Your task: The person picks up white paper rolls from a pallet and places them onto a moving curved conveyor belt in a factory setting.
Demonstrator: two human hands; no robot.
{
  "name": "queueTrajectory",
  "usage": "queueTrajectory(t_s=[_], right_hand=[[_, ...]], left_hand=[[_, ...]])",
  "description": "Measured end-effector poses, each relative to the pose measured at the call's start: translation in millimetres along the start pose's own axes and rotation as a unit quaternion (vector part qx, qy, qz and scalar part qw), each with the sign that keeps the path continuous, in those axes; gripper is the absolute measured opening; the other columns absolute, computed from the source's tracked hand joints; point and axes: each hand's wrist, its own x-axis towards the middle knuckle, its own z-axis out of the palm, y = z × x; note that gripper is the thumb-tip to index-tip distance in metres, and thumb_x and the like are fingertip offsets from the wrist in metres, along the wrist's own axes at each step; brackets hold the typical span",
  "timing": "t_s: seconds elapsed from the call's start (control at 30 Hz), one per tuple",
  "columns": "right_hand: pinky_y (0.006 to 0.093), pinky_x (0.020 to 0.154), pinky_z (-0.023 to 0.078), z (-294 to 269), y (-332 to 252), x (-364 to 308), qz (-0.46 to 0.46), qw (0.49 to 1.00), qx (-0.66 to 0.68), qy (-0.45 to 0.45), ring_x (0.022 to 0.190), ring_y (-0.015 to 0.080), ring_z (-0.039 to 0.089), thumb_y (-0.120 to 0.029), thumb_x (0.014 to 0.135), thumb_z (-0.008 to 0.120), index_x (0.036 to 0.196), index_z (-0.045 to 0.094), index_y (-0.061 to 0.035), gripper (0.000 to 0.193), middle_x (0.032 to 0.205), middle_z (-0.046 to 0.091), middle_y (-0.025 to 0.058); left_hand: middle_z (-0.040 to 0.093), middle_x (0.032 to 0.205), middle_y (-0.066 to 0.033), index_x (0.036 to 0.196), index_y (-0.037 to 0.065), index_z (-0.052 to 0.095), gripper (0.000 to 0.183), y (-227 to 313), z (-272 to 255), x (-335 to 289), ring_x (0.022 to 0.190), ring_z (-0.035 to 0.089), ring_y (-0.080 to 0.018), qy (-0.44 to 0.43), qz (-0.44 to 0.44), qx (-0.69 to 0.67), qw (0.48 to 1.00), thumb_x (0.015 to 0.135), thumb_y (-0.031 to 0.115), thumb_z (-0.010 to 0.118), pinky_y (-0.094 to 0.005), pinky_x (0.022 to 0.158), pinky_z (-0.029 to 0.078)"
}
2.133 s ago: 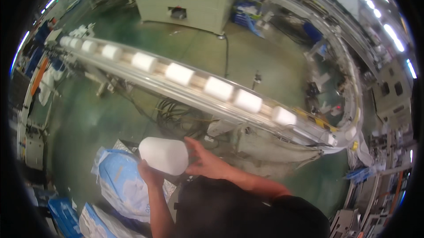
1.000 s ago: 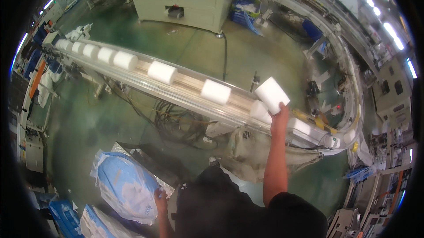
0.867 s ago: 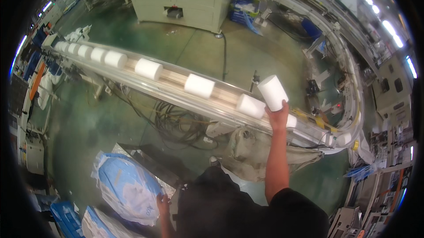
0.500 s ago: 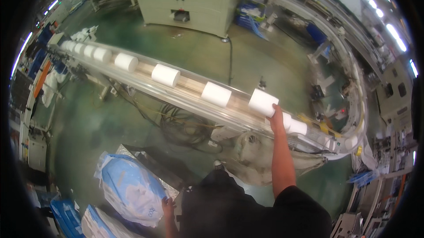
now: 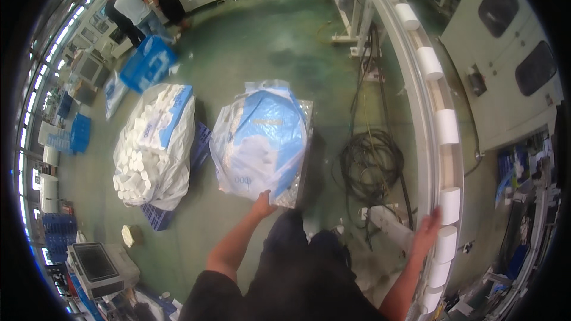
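Observation:
A blue-and-white plastic bag [image 5: 264, 136] lies, full and rounded, on the floor just left of centre. My left hand [image 5: 263, 204] is closed on its near edge. To the right, my right hand [image 5: 427, 230] is over the near rail of a narrow conveyor [image 5: 423, 124], somewhat blurred, fingers stretched out and nothing seen in them. Right beside those fingers stand a white roll [image 5: 450, 206] and another white roll [image 5: 445, 243]; whether I touch either is unclear. Several more white rolls sit in a row along the belt.
A clear bag packed with white rolls [image 5: 135, 172] rests on a purple crate [image 5: 156, 217] at left. Coiled black cables [image 5: 372, 166] lie on the floor beside the conveyor. Blue crates [image 5: 148, 62] and several people [image 5: 135, 7] are at far left. A large cabinet machine [image 5: 496, 65] stands beyond the belt.
My view has swung left, bringing the packed bag and people into sight. My right hand has let go of the white roll it held above the belt. My left hand stays at the bag's edge.

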Motion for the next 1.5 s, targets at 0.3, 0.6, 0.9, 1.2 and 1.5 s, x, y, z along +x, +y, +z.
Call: queueTrajectory(t_s=[0.3, 0.6, 0.9, 1.2, 1.5], right_hand=[[0.0425, 0.092, 0.050, 187.3, -51.1, -115.3, -0.144, 0.894, -0.157, -0.395, 0.105, 0.0319, 0.065, -0.026, 0.097, 0.060, 0.142, 0.048, -0.0052, 0.051, 0.116, 0.066, 0.0186], [0.0471, 0.099, 0.047, 194.9, -97.3, -151.4, -0.030, 0.899, -0.171, -0.401, 0.120, 0.0391, 0.057, -0.033, 0.093, 0.065, 0.148, 0.040, -0.0061, 0.066, 0.137, 0.054, 0.0241], [0.0474, 0.108, 0.041, 141.7, -186.9, -156.9, -0.303, 0.874, -0.079, -0.370, 0.135, 0.0388, 0.045, -0.032, 0.090, 0.071, 0.155, 0.025, -0.0045, 0.084, 0.153, 0.038, 0.0231], [0.0454, 0.103, 0.045, 96.5, -133.1, -275.7, -0.275, 0.858, -0.004, -0.433, 0.128, 0.0343, 0.051, -0.029, 0.093, 0.068, 0.147, 0.035, -0.0031, 0.068, 0.142, 0.047, 0.0201], [0.0434, 0.099, 0.050, 102.3, -145.0, -329.6, -0.144, 0.826, 0.054, -0.542, 0.120, 0.0299, 0.057, -0.026, 0.096, 0.065, 0.139, 0.045, -0.0017, 0.053, 0.131, 0.055, 0.0171]], left_hand=[[0.054, 0.132, -0.0266, 0.143, 0.002, 0.038, 0.092, -103.5, 98.2, 122.9, 0.124, 0.053, -0.0398, 0.091, -0.041, 0.177, 0.979, 0.074, 0.044, 0.082, -0.0499, 0.101, 0.046], [0.066, 0.111, -0.0303, 0.105, -0.007, 0.066, 0.046, -125.3, 95.1, 109.4, 0.106, 0.062, -0.0453, -0.096, 0.027, -0.119, 0.988, 0.088, 0.036, 0.059, -0.0514, 0.085, 0.050], [0.062, 0.102, -0.0054, 0.115, 0.001, 0.061, 0.037, 163.4, -113.8, -180.7, 0.087, 0.057, -0.0181, -0.324, 0.120, -0.502, 0.793, 0.089, 0.026, 0.052, -0.0392, 0.078, 0.049], [0.061, 0.078, -0.0045, 0.092, 0.007, 0.062, 0.026, 193.6, -173.8, -292.9, 0.071, 0.060, -0.0204, -0.321, -0.005, -0.627, 0.710, 0.097, 0.032, 0.057, -0.0406, 0.070, 0.052], [0.061, 0.117, -0.0069, 0.126, 0.007, 0.058, 0.053, 170.7, -159.5, -375.2, 0.100, 0.058, -0.0162, -0.442, 0.180, -0.469, 0.743, 0.092, 0.047, 0.067, -0.0320, 0.092, 0.048]])
